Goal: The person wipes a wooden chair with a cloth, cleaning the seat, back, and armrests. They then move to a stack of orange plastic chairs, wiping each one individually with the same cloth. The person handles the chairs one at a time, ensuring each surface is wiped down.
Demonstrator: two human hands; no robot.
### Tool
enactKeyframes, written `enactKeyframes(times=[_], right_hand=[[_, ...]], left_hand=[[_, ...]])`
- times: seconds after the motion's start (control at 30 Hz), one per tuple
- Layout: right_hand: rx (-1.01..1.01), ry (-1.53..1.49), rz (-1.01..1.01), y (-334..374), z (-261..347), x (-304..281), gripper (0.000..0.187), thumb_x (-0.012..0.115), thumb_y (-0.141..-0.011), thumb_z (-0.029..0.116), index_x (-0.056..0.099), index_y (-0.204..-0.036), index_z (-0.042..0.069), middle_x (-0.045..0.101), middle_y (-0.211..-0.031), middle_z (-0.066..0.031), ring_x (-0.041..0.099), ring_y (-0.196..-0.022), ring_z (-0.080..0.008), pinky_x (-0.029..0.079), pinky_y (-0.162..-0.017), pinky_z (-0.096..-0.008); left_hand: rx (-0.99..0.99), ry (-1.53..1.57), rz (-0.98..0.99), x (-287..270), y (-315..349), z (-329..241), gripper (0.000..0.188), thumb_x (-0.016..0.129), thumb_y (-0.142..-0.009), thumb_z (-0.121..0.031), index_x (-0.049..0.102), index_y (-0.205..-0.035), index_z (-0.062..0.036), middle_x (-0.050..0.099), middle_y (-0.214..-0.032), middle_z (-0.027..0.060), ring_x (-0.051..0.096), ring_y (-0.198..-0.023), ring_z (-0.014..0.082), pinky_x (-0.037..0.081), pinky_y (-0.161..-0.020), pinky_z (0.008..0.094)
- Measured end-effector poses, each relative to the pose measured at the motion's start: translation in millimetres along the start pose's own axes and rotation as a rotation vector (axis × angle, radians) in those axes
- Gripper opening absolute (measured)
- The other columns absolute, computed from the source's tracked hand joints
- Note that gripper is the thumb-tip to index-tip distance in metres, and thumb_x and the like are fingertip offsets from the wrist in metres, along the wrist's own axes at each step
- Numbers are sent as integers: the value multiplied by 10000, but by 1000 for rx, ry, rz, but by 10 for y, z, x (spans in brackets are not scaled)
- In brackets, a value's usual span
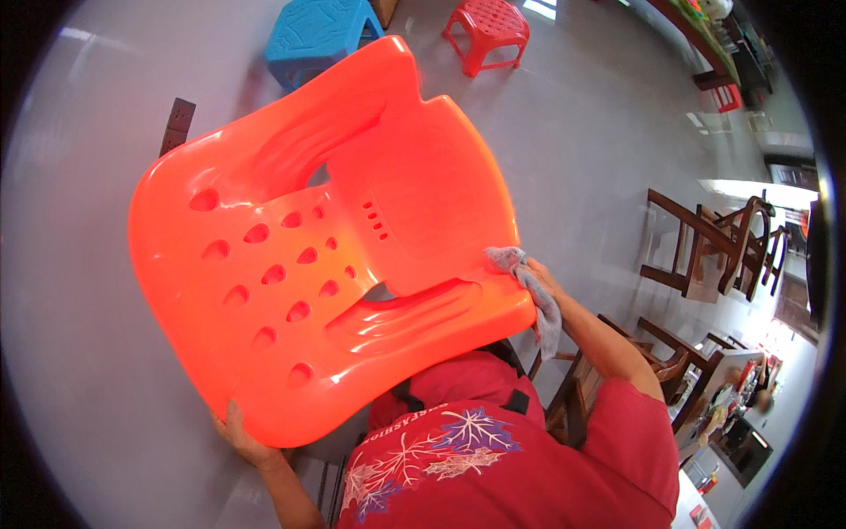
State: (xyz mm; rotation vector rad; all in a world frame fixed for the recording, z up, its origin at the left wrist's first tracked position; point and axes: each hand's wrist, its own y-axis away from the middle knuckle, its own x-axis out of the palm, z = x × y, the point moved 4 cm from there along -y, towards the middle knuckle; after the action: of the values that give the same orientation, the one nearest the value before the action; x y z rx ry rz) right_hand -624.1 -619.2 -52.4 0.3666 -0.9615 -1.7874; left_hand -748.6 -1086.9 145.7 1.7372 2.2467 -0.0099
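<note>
An orange plastic chair [414, 203] with drop-shaped holes in it is held up in front of me, tilted. At its lower left corner my left hand [244, 436] grips the rim, thumb on the near face and the other fingers mostly hidden behind. My right hand [542, 280] is closed on a crumpled grey cloth [545, 313] at the chair's right edge. Part of the cloth lies over that edge, and the rest hangs below the hand.
Beyond the chair stand a blue plastic stool [322, 35] and a red plastic stool [487, 33] on the grey floor. Dark wooden chairs [705, 238] are to the right, with more wooden furniture [573, 397] close beside my right arm. A dark socket strip [178, 123] shows at the left.
</note>
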Motion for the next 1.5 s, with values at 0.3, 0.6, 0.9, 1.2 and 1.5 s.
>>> enactKeyframes(times=[0.3,0.6,0.9,1.2,1.5], right_hand=[[-1,-207,-360,-931,-1513,-528,259,589,-891,243,603,-1055,44,646,-942,-32,620,-801,-133,508,-710,-286],[7,58,85,325,-162,-108,450,601,-909,320,537,-1216,-2,619,-1060,-38,575,-917,-109,478,-802,-269],[-116,139,52,-338,-31,20,282,515,-879,182,633,-1066,7,619,-847,-2,557,-778,-99,458,-696,-246],[-931,314,41,-738,2138,1835,229,443,-899,68,575,-1081,21,555,-931,-81,513,-865,-209,417,-794,-333],[-1545,391,211,-383,2296,4545,396,535,-797,60,495,-1191,53,493,-1183,-163,488,-1068,-340,391,-910,-431]], left_hand=[[-29,163,113,201,-18,-134,523,505,-871,-208,380,-1328,14,453,-1317,166,484,-1171,303,424,-965,434],[-30,252,151,215,-10,-143,537,501,-886,-192,349,-1357,17,430,-1348,172,472,-1196,325,420,-981,456],[71,93,222,188,-196,-409,608,557,-830,-98,314,-1377,3,383,-1378,142,423,-1234,254,381,-1001,400],[77,-357,306,583,-1090,-874,672,633,-836,-120,256,-1377,8,431,-1309,158,440,-1206,246,384,-1002,364],[158,-680,178,658,-1182,-825,659,640,-838,-114,256,-1357,18,454,-1268,154,471,-1136,222,398,-967,342]])
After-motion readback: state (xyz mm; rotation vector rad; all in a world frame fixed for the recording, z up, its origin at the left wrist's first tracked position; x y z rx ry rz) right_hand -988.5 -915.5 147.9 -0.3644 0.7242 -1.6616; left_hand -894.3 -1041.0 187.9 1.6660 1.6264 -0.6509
